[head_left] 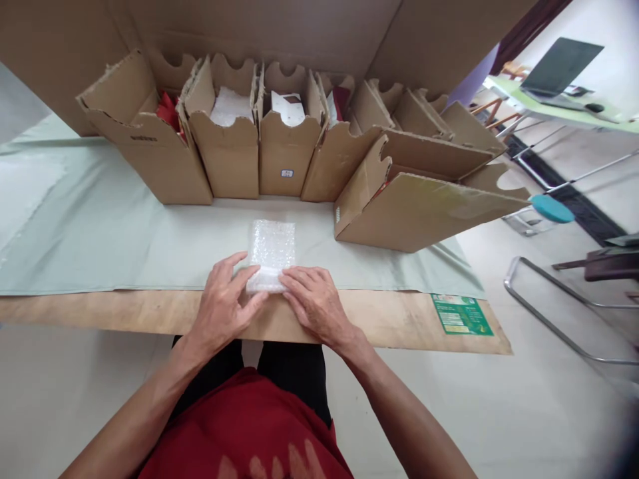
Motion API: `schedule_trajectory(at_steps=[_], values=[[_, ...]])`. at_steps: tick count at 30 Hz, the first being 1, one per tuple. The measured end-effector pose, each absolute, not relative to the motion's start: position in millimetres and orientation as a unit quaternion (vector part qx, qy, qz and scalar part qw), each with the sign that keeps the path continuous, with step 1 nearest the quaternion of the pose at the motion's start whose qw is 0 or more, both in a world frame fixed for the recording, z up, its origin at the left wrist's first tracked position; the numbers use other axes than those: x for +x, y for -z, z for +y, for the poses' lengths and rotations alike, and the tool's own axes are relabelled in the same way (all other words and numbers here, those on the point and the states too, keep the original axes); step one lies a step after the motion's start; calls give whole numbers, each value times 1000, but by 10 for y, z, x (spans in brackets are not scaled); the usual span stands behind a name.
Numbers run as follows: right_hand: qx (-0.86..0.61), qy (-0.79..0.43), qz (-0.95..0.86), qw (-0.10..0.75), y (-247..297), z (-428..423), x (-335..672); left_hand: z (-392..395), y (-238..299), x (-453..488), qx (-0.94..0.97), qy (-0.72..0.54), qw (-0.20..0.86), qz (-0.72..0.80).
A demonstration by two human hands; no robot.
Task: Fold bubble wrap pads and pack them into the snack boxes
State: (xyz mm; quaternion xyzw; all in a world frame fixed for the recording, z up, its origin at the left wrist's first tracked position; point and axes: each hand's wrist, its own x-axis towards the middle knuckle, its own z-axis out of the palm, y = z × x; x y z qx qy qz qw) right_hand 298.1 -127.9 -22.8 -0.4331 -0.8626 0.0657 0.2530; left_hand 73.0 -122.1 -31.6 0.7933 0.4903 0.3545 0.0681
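Observation:
A small clear bubble-wrap pouch (pixel 273 247) lies flat near the front edge of the table, its near end showing a smoother, folded-looking strip. At the pouch's near left corner is my left hand (pixel 224 301), fingers spread, with the index fingertip on the strip and the thumb by the near edge. My right hand (pixel 317 301) rests at the near right corner, its fingers stretched out and their tips on the strip. Neither hand is wrapped round the pouch. Whether anything is inside the pouch, I cannot tell.
Several cardboard bins stand in a curved row behind the pouch, among them a centre bin (pixel 284 156) and a large right bin (pixel 424 206). Some hold red or white items. A pale green cloth (pixel 124 246) covers the wooden table (pixel 100 313). A green label (pixel 462 315) lies at right.

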Motion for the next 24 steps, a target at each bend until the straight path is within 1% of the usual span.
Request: schedule_trajectory(at_steps=[3, 5, 7, 9, 11, 13, 15, 17, 19, 21, 24], values=[[-432, -159, -845, 270, 132, -1250, 3009, -1327, 235, 631, 817, -350, 139, 437], [-443, -217, -829, 265, 82, -1241, 3026, -1356, 203, 586, 796, -347, 207, 450], [-477, -237, -803, 268, 69, -1231, 3028, -1321, 198, 580, 751, -346, 260, 498], [-511, -201, -784, 289, 95, -1222, 3016, -1221, 210, 613, 706, -345, 283, 550], [-520, -125, -788, 306, 137, -1219, 2996, -1079, 225, 669, 679, -342, 285, 583], [-505, -62, -812, 284, 175, -1216, 2971, -934, 236, 727, 672, -328, 273, 605], [-488, -33, -840, 235, 200, -1197, 2938, -829, 242, 770, 671, -317, 251, 621], [-475, -27, -859, 191, 217, -1150, 2901, -801, 243, 790, 665, -327, 234, 629], [-470, -30, -864, 175, 232, -1082, 2872, -870, 236, 788, 640, -367, 241, 630], [-474, -42, -858, 190, 242, -1021, 2864, -1021, 225, 769, 587, -424, 280, 630], [-498, -92, -823, 257, 224, -1015, 2874, -1298, 217, 746, 483, -494, 398, 604]])
